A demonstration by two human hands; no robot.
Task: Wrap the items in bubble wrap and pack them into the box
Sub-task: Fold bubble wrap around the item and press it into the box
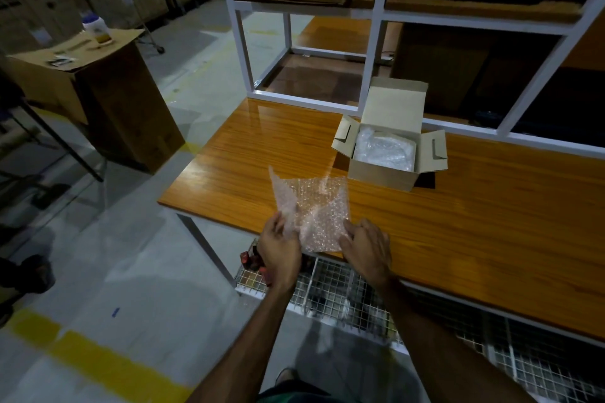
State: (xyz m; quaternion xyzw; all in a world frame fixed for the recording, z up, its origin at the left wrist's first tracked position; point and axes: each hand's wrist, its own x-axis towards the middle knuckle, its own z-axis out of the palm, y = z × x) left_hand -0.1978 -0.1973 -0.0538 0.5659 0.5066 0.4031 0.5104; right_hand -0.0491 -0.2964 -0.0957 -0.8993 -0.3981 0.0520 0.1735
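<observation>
A clear sheet of bubble wrap (312, 206) lies at the near edge of the wooden table (474, 222), its far left corner curling up. My left hand (281, 247) pinches the sheet's near left edge. My right hand (368, 247) presses flat on its near right corner. Further back stands a small open cardboard box (386, 173), flaps spread, with a bubble-wrapped bundle (384, 149) inside it. Whether anything lies under the sheet I cannot tell.
A white metal shelf frame (373, 52) rises behind the box. A wire-mesh basket (327, 291) hangs under the table's near edge, with red and dark items (252, 260) at its left end. A large carton (108, 98) with a jar (96, 29) stands left on the floor.
</observation>
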